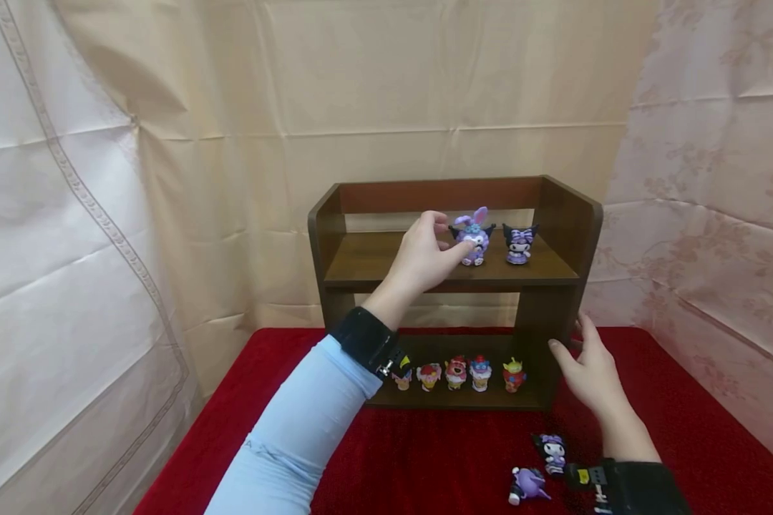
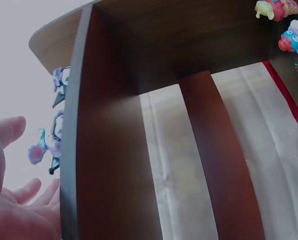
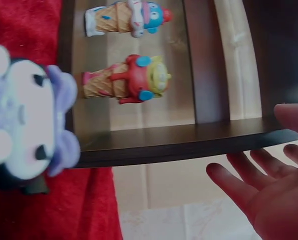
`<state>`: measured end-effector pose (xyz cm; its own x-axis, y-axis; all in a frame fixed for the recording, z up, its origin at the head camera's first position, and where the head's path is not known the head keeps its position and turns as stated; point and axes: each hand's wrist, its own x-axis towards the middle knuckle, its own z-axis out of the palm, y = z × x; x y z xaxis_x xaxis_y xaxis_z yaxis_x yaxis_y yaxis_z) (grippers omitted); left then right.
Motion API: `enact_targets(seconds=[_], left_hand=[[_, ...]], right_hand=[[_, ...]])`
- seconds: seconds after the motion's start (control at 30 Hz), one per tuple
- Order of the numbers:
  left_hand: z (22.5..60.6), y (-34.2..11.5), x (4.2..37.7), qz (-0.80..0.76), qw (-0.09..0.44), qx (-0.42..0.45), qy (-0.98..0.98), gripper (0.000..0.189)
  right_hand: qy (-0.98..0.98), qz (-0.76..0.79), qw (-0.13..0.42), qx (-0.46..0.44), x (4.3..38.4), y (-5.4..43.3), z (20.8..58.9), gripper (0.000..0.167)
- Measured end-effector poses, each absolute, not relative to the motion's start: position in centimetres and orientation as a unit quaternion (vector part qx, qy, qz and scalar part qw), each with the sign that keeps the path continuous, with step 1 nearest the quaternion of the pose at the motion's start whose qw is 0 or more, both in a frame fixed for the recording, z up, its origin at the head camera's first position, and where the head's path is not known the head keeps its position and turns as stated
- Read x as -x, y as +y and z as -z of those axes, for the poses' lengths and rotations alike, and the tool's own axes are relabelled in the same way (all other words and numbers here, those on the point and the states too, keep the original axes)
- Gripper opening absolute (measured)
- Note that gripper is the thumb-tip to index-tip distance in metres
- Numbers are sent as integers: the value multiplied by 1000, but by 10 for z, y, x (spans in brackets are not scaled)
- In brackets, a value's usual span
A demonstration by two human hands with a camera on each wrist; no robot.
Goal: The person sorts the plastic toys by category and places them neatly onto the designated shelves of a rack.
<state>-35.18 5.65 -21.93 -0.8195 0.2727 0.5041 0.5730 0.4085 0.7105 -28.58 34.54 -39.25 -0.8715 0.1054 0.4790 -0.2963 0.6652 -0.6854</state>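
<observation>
On the upper board of a dark brown two-tier shelf (image 1: 380,259) stands a purple figurine with long bunny ears (image 1: 473,236). My left hand (image 1: 425,252) is beside it, thumb and fingers spread; the thumb tip overlaps the figurine in the head view, while the left wrist view shows a gap around it. A second purple-and-black figurine with a bow (image 1: 519,247) stands to its right. My right hand (image 1: 594,375) is at the shelf's right side panel, its fingers extended and thumb near the front edge.
Several ice-cream-cone figurines stand in a row on the lower board, among them a red-and-yellow one (image 3: 133,80) at the right. Two more purple figurines, one upright (image 1: 554,455) and one lying (image 1: 530,485), are on the red cloth (image 1: 425,458) in front. Curtains (image 1: 451,86) hang behind.
</observation>
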Motion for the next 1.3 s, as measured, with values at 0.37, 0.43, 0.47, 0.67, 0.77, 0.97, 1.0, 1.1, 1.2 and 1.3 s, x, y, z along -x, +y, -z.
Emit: enact_targets(seconds=[0.37,0.43,0.47,0.67,0.77,0.97,1.0,1.1,1.2,1.3], left_hand=[[226,30,329,512,253,322,-755,44],[229,26,324,520,265,334,-741,42],[231,24,321,524,270,338,-734,41],[245,8,311,542,318,364,-688,35],[252,0,307,549,332,369,-672,31],[265,-18,297,575,342,360,-650,28],[268,-20,296,581,345,358,-644,27],[278,-27,293,601,362,353,-619,25],[289,-32,292,623,384,332,-595,22],[300,-36,291,647,399,293,-579,20]], right_hand=[[-842,-419,336,-49,270,346,371,72],[-838,-422,343,-43,267,345,367,71],[-837,-422,347,-41,266,345,365,71],[-828,-417,372,-42,259,342,355,67],[-821,-415,389,-54,256,340,352,65],[-801,-415,423,-79,248,335,344,63],[-799,-415,428,-83,247,334,343,63],[-793,-416,435,-96,242,331,338,62],[-798,-406,434,-102,237,329,334,61],[-808,-390,428,-109,231,324,330,59]])
